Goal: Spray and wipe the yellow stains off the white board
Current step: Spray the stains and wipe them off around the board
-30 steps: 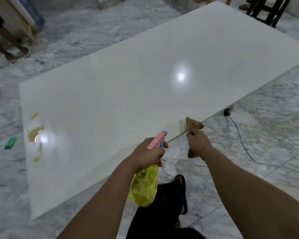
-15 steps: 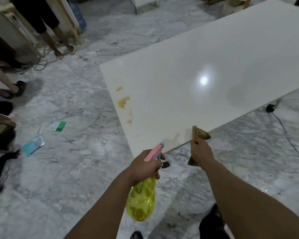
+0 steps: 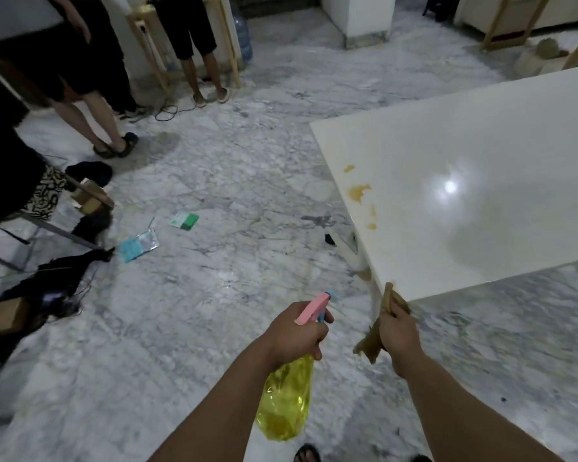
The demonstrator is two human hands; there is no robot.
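The white board fills the right side of the head view, its near corner just beyond my hands. Yellow stains lie in a small cluster along its left edge. My left hand grips a yellow spray bottle with a pink trigger head, held over the floor left of the board's corner. My right hand is closed around a brownish cloth, which hangs below the fist and pokes up beside the board's near corner.
Marble floor spreads to the left with green and blue packets lying on it. Bags and a box sit at far left. People's legs stand at the back left by wooden frames. A white board support shows under the board's edge.
The view has swung left and I have moved around the board's end: the board and stains now sit further right, and both hands are now at its near corner.
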